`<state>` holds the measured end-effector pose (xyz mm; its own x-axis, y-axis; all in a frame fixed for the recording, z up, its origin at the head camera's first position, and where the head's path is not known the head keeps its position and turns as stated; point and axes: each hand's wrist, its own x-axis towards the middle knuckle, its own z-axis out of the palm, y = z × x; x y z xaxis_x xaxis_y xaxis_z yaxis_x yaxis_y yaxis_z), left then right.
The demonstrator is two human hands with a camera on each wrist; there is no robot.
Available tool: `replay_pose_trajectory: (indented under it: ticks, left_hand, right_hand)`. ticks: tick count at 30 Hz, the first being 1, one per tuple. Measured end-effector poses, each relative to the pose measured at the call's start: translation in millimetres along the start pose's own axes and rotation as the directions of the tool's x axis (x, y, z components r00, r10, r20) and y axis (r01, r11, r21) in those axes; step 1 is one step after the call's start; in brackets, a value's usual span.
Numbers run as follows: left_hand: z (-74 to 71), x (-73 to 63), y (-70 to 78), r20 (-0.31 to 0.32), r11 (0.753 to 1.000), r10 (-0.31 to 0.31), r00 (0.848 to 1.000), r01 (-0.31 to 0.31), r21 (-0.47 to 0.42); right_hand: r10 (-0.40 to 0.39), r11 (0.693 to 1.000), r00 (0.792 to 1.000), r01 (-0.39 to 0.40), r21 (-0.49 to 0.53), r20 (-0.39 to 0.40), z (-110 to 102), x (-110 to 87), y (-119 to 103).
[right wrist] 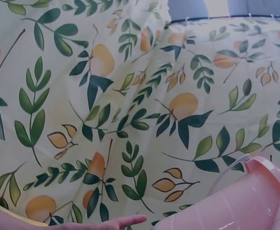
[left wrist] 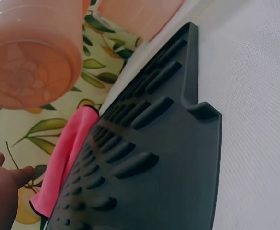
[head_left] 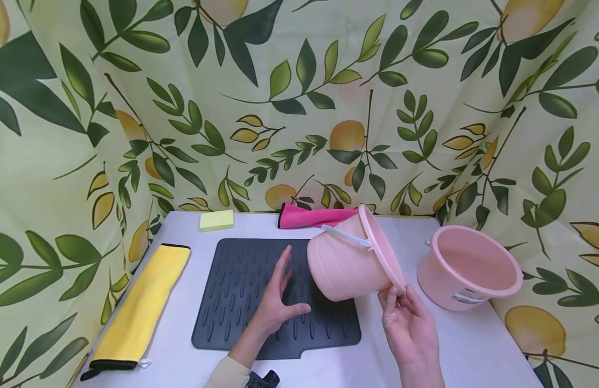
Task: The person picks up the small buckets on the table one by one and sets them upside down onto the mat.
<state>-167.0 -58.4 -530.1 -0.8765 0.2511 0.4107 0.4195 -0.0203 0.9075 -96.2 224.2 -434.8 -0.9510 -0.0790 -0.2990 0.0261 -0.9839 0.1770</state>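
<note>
A pink bucket (head_left: pixel 343 258) with a pale handle hangs tilted above the right part of a dark ridged mat (head_left: pixel 231 296), its mouth toward the right. My right hand (head_left: pixel 411 323) pinches the bucket's rim from below. To the left of the bucket, my left hand (head_left: pixel 277 304) is held over the mat with fingers spread and nothing in it. In the left wrist view the bucket's round base (left wrist: pixel 25 74) shows above the mat. From the right wrist, the bucket (right wrist: pixel 231 206) appears at lower right with fingers on its rim.
A second pink bucket (head_left: pixel 466 269) stands upright at the right. Behind the mat lie a folded pink cloth (head_left: pixel 309 216) and a pale yellow sponge (head_left: pixel 217 220). A yellow cloth (head_left: pixel 141 304) with black edges lies along the left. Leaf-patterned curtains (head_left: pixel 299 134) enclose the table.
</note>
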Motion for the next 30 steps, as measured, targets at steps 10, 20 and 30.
replay_pose_trajectory:
  ticks: [10,20,30]
  left_hand:
    - [7.5,4.5,1.2,0.060,0.995,0.029,0.998,-0.023,-0.099]
    - [-3.2,12.0,0.0,0.111,0.933,0.045,0.993,-0.002,-0.359]
    - [-4.8,13.8,6.8,0.111,0.906,0.089,0.990,-0.034,-0.423]
  right_hand:
    - [0.048,0.998,0.999,-0.048,0.032,0.002,-1,-4.7,13]
    - [0.078,0.997,0.996,-0.078,0.015,-0.049,0,-8.8,32]
    - [0.047,0.999,0.996,-0.046,0.022,-0.074,1,-5.5,45]
